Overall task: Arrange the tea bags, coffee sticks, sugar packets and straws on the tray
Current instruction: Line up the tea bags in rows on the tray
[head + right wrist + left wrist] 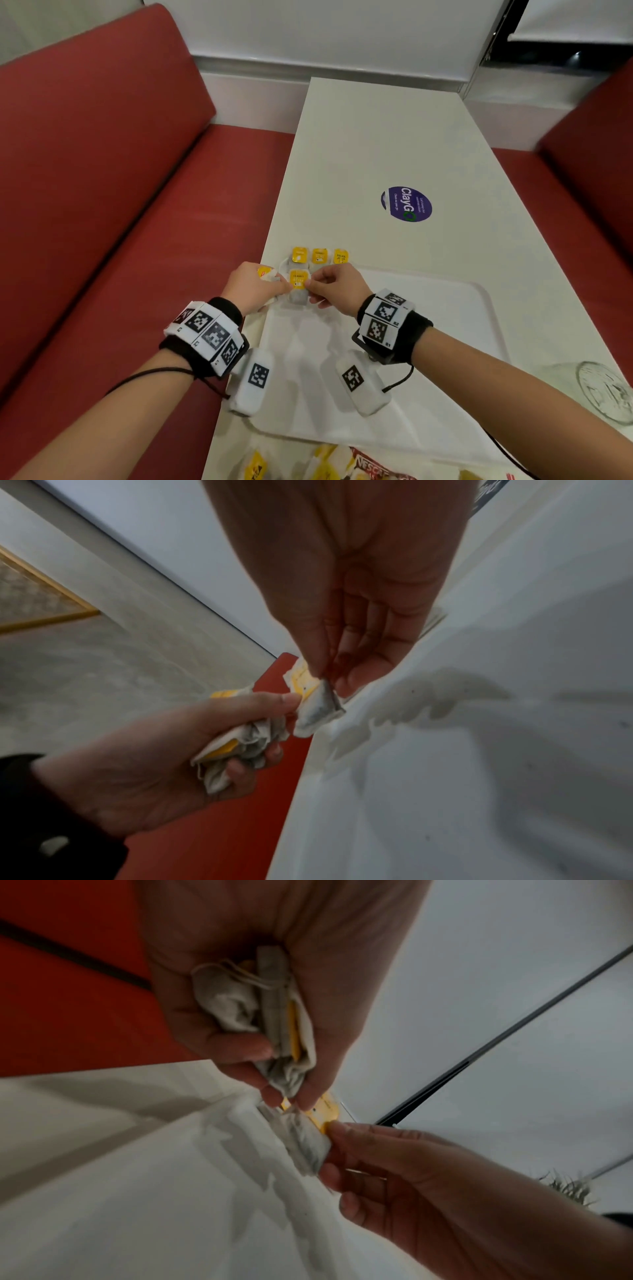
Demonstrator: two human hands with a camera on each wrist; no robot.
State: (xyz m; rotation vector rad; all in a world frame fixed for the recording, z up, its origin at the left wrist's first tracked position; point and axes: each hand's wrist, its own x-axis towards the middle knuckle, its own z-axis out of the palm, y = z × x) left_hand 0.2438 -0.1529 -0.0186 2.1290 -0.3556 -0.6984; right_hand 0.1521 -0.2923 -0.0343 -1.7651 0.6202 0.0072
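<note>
A row of three yellow-tagged tea bags (319,256) lies along the far left rim of the white tray (445,308). Just in front of that row sits another tea bag (298,284) (304,1139) (316,710), pinched at its yellow tag from both sides. My right hand (334,287) (329,677) pinches its right edge with thumb and forefinger. My left hand (253,287) (291,1096) touches its left edge with its fingertips and clutches a bunch of spare tea bags (260,1010) (240,745) in the palm.
A heap of tea bags and a red coffee stick (376,467) lies at the near table edge. A clear glass dish (606,390) stands to the right. A purple round sticker (406,204) marks the white table. Red bench seats (102,205) flank both sides.
</note>
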